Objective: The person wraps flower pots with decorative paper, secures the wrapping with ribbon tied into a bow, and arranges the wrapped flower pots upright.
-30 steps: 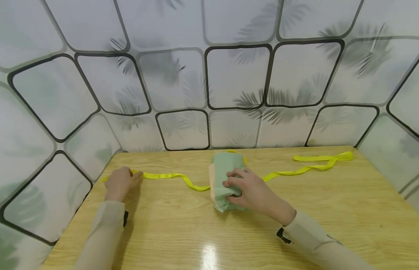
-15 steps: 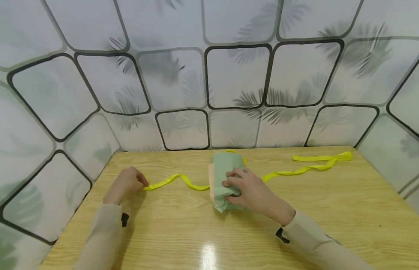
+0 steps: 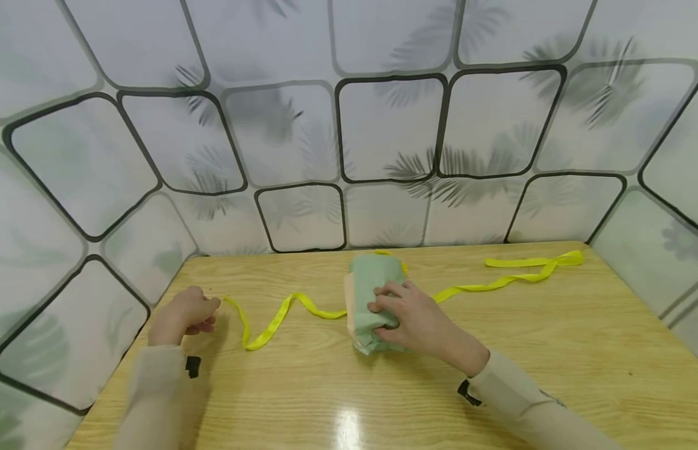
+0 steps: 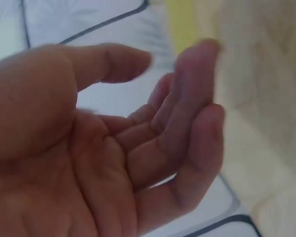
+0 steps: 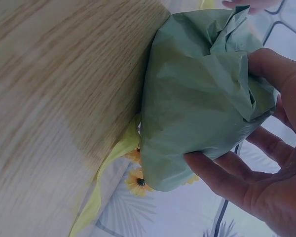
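A bouquet wrapped in green paper [image 3: 377, 281] lies on the wooden table, with a peach-coloured layer showing at its left edge. My right hand [image 3: 413, 319] holds it from the right, thumb and fingers spread over the crumpled paper. Orange-yellow flowers [image 5: 137, 181] poke out at its far end in the right wrist view. A yellow ribbon [image 3: 275, 322] runs beneath the bouquet and comes out on both sides. Just past the ribbon's left end, my left hand [image 3: 185, 312] hovers with loosely bent fingers. Its thumb and fingers stand apart in the left wrist view, nothing between them.
The ribbon's right part [image 3: 517, 278] stretches across the table and folds back near the far right corner. A patterned curtain [image 3: 304, 137] with leaf prints rises right behind the table and at both sides.
My left hand has let go of the ribbon's left end and drawn back left. That stretch of ribbon has gone from nearly straight to a deep wave. The right hand stays on the bouquet.
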Demonstrator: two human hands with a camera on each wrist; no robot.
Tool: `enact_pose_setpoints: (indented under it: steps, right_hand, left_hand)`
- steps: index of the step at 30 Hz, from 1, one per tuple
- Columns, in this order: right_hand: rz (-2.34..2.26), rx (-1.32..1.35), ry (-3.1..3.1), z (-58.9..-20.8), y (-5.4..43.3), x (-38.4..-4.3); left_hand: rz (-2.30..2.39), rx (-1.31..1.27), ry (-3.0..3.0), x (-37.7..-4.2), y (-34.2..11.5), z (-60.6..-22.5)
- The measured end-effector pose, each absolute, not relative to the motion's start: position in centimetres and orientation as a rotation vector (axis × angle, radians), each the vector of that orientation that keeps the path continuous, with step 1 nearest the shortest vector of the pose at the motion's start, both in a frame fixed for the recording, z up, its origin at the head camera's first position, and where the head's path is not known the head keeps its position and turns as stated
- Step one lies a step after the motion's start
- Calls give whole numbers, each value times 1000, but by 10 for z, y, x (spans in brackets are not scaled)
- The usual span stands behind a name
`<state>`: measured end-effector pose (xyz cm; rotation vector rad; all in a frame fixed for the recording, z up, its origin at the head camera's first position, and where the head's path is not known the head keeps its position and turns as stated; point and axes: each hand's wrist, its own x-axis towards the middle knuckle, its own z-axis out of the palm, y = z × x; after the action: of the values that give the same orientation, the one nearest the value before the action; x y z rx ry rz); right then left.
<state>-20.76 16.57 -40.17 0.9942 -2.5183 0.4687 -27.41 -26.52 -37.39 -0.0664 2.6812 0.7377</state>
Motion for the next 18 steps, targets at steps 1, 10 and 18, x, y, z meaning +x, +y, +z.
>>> enact_pose_setpoints:
  steps: [1, 10, 18]
  right_hand:
    - [466, 991, -2521, -402, 166, -208]
    - [477, 991, -2508, -403, 164, -208]
    - [469, 983, -2513, -403, 166, -207]
  left_hand:
    - [723, -93, 2702, -275, -263, -376]
    - [631, -46, 2776, -279, -235, -388]
    - [798, 74, 2950, -283, -223, -390]
